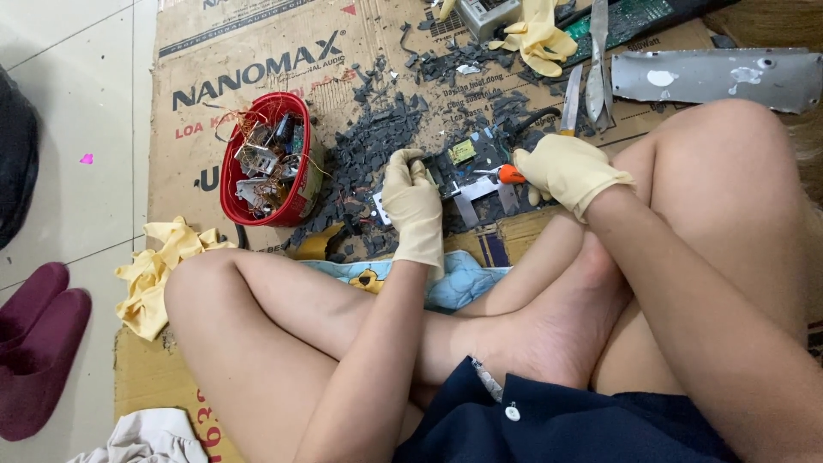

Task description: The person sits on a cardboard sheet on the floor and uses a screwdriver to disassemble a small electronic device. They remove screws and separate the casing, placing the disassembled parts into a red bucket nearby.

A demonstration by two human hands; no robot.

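I sit cross-legged on flattened cardboard (pixel 214 51). My left hand (pixel 413 201), in a cream rubber glove, grips the left edge of a dark circuit board (pixel 467 165) with a yellow part and metal brackets on it. My right hand (pixel 570 170), also gloved, holds an orange-handled tool (pixel 510 174) whose tip touches the board. Several black broken fragments (pixel 377 141) lie scattered around the board.
A red bowl (pixel 296 206) with copper wire and small metal parts stands left of the board. Spare yellow gloves (pixel 536 34), metal blades (pixel 596 60) and a grey metal panel (pixel 711 77) lie beyond. Yellow cloth (pixel 154 266) and maroon slippers (pixel 34 334) are at left.
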